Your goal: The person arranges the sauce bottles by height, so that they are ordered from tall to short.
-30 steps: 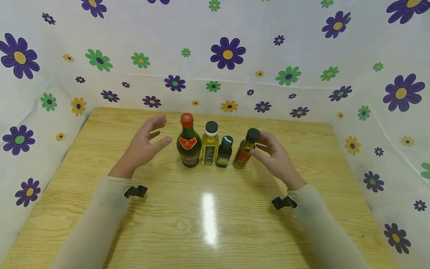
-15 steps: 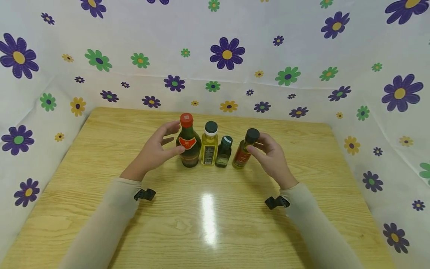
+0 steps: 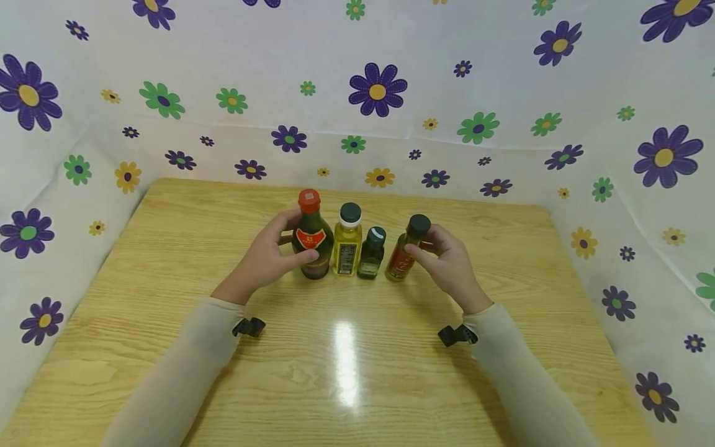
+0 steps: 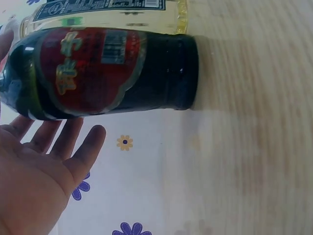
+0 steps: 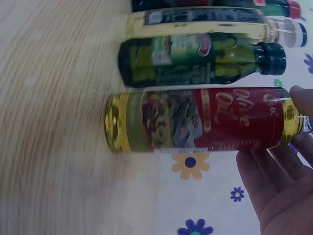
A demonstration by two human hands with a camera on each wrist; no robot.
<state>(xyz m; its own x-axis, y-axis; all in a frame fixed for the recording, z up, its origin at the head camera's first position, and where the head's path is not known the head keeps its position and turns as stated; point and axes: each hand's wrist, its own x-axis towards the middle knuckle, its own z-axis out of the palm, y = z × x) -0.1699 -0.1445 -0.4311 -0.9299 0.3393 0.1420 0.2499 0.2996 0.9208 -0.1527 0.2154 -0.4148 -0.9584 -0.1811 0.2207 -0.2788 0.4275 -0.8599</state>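
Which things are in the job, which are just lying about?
Likely in the job:
red-capped dark round bottle, left hand around it
dark-capped, red-labelled oil bottle, right hand at its neck

Apparently idle:
green-capped rectangular yellow oil bottle
small dark-green bottle
flowered white cloth

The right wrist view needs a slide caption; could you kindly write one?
Right hand at the neck of an olive oil bottle, beside a smaller green bottle.

White flower-print backdrop (image 3: 313,37) behind and beside wood-grain table (image 3: 424,385); bright glare (image 3: 346,366) on top.
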